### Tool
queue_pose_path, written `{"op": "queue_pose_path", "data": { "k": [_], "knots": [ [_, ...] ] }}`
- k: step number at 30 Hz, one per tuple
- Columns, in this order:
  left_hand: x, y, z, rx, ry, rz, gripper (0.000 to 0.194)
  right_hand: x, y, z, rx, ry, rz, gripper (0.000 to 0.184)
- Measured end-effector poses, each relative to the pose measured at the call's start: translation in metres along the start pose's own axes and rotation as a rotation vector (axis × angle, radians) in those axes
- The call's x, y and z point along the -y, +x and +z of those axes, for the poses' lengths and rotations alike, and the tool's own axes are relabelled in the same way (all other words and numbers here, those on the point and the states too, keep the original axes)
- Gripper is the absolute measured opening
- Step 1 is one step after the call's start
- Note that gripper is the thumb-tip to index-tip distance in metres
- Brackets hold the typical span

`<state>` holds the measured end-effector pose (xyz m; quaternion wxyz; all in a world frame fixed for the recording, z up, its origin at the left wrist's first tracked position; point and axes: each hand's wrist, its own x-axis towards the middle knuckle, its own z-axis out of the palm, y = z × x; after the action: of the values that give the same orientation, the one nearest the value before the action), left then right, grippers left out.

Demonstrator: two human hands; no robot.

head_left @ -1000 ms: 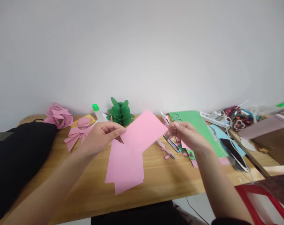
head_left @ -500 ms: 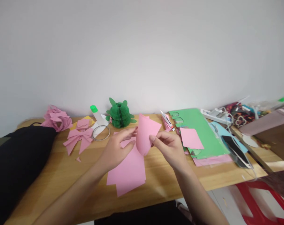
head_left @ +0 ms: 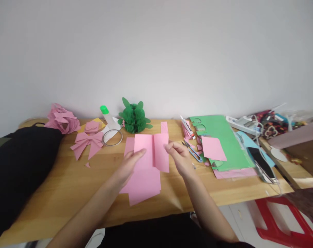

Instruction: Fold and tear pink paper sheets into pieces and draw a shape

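A creased sheet of pink paper [head_left: 161, 156] is held between my two hands, its fold line running upright down the middle. My left hand [head_left: 129, 167] grips the left part, thumb on top and the other fingers hidden underneath. At the right edge, my right hand [head_left: 181, 156] pinches the sheet between thumb and fingers. Below it, several more pink sheets [head_left: 143, 186] lie overlapping on the wooden table [head_left: 99, 193]. A narrow pink strip [head_left: 164, 127] shows just behind the held sheet.
Behind stand a green honeycomb paper figure [head_left: 133, 119] and a glue stick [head_left: 108, 117]. Left are a pink paper bow [head_left: 88, 143], a metal ring [head_left: 112, 137] and a black bag [head_left: 24, 165]. Right lie blue-handled snips [head_left: 194, 151], a glue tube [head_left: 188, 128], green card [head_left: 218, 129] and a phone [head_left: 261, 162].
The pink sheet, curled over before, now lies spread with its crease showing. My left hand has taken hold of its left part. The snips are uncovered, and the view has shifted slightly.
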<state>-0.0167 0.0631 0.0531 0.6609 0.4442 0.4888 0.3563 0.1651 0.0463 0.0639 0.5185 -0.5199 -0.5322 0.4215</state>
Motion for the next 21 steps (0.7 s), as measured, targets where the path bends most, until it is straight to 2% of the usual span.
{"op": "queue_pose_path", "data": {
  "k": [2,3,5,6,7,9,10,12,17,21],
  "knots": [
    [0.012,0.008,-0.014,-0.099,0.123,0.038,0.042,-0.017,0.004,-0.008,0.086,0.015,0.227,0.043],
    [0.018,0.011,-0.020,-0.178,0.251,0.113,0.047,-0.026,0.007,-0.013,0.134,-0.002,0.303,0.044],
    [0.026,0.015,-0.028,-0.308,0.650,0.307,0.056,-0.040,0.010,-0.019,0.204,-0.063,0.406,0.041],
    [0.029,0.016,-0.030,-0.304,0.882,0.407,0.053,-0.046,0.012,-0.022,0.217,-0.099,0.436,0.038],
    [0.031,0.017,-0.031,-0.250,1.078,0.485,0.047,-0.051,0.013,-0.024,0.219,-0.136,0.460,0.035],
    [0.035,0.018,-0.029,-0.081,1.306,0.576,0.035,-0.056,0.013,-0.025,0.205,-0.212,0.487,0.028],
    [0.036,0.019,-0.027,-0.019,1.346,0.591,0.033,-0.058,0.013,-0.025,0.198,-0.246,0.493,0.027],
    [0.037,0.022,-0.022,0.030,1.368,0.588,0.034,-0.058,0.013,-0.025,0.191,-0.308,0.505,0.026],
    [0.040,0.030,-0.013,0.063,1.476,0.587,0.040,-0.054,0.010,-0.024,0.166,-0.438,0.518,0.029],
    [0.042,0.033,-0.009,0.065,1.546,0.570,0.043,-0.049,0.007,-0.021,0.152,-0.551,0.466,0.035]
  ]
}}
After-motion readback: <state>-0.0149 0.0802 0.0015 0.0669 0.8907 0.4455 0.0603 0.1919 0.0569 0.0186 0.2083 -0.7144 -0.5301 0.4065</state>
